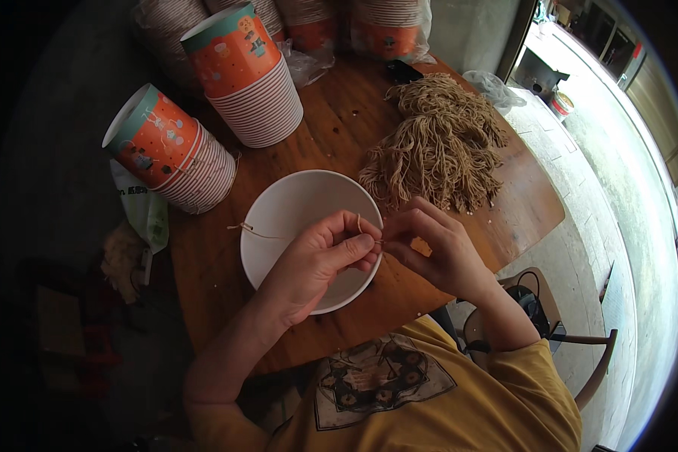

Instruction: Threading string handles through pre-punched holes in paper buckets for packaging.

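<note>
A length of thin tan string (262,234) runs across the mouth of a white paper bucket (309,197) in front of me. My left hand (320,260) is closed over the bucket, pinching the string between thumb and fingers. From the right, my right hand (437,248) meets it at the bucket's rim, its fingertips pinched on the same string. A short bit of string sticks up by the left fingers, and a knotted end lies over the bucket's left rim. Just beyond my right hand rests a big heap of tan strings (437,143).
Two tilted stacks of orange and teal paper buckets, the taller stack (248,87) and the nearer stack (169,147), stand on the wooden table (339,135). Bagged stacks (388,30) line the back. A chair (599,361) is at the right, below the table's rounded edge.
</note>
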A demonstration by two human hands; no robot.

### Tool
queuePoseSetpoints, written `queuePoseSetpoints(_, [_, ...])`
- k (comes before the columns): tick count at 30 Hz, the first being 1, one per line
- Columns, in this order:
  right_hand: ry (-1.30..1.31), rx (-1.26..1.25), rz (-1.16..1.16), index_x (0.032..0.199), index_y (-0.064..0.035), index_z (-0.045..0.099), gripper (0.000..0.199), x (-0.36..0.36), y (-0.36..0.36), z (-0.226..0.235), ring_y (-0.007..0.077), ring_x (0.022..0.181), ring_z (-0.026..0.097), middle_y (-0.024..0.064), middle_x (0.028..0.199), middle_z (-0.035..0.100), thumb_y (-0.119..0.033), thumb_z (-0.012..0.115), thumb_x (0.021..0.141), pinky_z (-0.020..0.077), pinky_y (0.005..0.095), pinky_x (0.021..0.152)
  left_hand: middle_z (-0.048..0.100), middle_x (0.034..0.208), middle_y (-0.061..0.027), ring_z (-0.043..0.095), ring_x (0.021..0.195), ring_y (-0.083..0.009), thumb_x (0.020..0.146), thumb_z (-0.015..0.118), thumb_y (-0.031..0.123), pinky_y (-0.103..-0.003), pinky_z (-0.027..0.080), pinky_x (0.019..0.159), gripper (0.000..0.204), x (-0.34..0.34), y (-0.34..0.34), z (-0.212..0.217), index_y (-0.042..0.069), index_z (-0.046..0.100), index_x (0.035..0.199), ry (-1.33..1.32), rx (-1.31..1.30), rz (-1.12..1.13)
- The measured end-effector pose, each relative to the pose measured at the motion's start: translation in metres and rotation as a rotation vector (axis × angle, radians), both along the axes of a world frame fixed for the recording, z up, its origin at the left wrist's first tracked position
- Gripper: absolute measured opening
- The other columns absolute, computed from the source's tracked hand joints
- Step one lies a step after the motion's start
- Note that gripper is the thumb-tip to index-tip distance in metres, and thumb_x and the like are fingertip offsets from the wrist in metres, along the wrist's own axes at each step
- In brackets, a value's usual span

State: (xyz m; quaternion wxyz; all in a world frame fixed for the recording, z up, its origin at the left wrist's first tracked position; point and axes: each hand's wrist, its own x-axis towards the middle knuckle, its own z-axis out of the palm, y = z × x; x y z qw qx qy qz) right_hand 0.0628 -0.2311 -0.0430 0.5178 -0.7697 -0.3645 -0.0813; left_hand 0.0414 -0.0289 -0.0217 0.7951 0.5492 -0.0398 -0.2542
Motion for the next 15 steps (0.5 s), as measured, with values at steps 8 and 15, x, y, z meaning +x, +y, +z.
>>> queuePoseSetpoints(8, [0.267,0.033,-0.092,0.083,-0.0031,0.056,0.012,-0.016,0.007,0.002,0.0144,0.062,0.058,0.0057,0.076,0.054,-0.007,0.067,0.080,0.0466,0.0265,0.055,0.058,0.091,-0.0025,0.055,0.080,-0.0077,0.094,0.053,0.013,-0.021,0.046,0.072,0.012,0.000,-0.003,0.002,0.004,0.056,0.102,0.011,0.060,-0.019])
queuePoseSetpoints(15, [-0.287,-0.050,-0.264,0.084,-0.0062,0.059,0.018,-0.025,0.020,-0.010,0.0157,0.057,0.053,0.0022,0.074,0.053,-0.014,0.073,0.076,0.0435,0.0275,0.048,0.059,0.093,-0.0005,0.056,0.082,-0.0075,0.092,0.056,0.014,-0.023,0.045,0.071,0.013,0.001,-0.002,0.010,0.006,0.055,0.103,0.165,0.061,-0.005])
